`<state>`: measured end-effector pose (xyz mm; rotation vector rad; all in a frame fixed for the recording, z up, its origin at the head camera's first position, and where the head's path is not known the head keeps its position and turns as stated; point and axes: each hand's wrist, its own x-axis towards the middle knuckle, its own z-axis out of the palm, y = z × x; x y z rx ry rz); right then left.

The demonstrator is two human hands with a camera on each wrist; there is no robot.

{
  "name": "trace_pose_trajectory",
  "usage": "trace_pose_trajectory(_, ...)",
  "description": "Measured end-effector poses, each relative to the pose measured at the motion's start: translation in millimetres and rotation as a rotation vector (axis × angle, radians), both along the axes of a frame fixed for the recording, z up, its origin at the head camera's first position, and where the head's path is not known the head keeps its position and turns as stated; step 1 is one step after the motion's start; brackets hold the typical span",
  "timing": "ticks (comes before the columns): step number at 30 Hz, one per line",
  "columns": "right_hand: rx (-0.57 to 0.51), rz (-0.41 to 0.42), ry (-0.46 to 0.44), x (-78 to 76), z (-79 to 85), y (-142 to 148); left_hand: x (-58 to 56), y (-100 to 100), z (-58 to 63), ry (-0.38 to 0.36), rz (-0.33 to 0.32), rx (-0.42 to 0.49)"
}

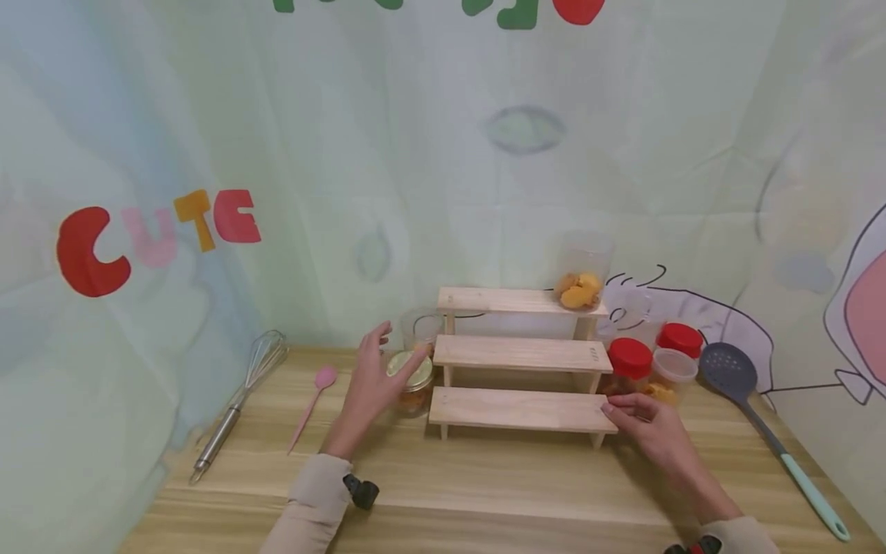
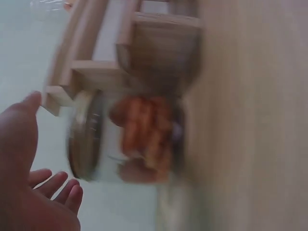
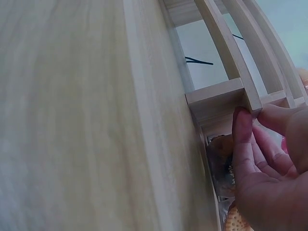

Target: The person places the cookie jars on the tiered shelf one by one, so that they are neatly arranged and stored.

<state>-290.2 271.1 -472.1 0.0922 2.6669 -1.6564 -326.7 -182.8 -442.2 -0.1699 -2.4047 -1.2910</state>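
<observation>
A three-step wooden shelf [image 1: 522, 354] stands against the back in the head view. My right hand [image 1: 654, 431] pinches the right end of its lowest step between thumb and fingers; the right wrist view shows the same grip on the step's corner [image 3: 250, 98]. My left hand [image 1: 367, 388] is spread beside a glass jar [image 1: 415, 396] with a gold lid, left of the shelf. In the left wrist view, orange-brown snacks [image 2: 147, 134] fill that jar, and the fingers stay apart around its lid end. On the top step sits a clear container [image 1: 581, 288] with yellow-orange pieces.
Right of the shelf are red-lidded jars [image 1: 630, 358] and a clear-lidded tub [image 1: 674, 365]. A slotted skimmer [image 1: 730, 373] lies farther right. At the left lie a whisk [image 1: 238, 408] and a pink spoon [image 1: 324, 377]. Another clear container [image 1: 421, 325] stands behind the gold-lidded jar.
</observation>
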Motion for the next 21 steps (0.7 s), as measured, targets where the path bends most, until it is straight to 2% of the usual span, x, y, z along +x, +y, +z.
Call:
trace_pose_trajectory(3,-0.005,-0.003,-0.002,0.9,-1.0,0.3,2.4,-3.7,-15.9,-0.068,-0.028,0.044)
trace_pose_trajectory(7,-0.003,-0.004,0.007,-0.5,-1.3,0.8,0.6,-1.2,-28.2,-0.105,-0.072,0.045)
trace_pose_trajectory(12,0.010,-0.006,0.012,-2.0,1.4,1.5,-3.3,1.6,-31.2,-0.133,-0.094,0.028)
trace_pose_trajectory(17,0.013,-0.007,0.007,-0.5,2.4,-0.3,-2.0,-2.0,-30.3,-0.174,-0.100,0.042)
trace_pose_trajectory(21,0.008,-0.009,0.012,1.4,0.9,-1.4,-0.1,-8.7,-28.7,-0.198,-0.103,-0.008)
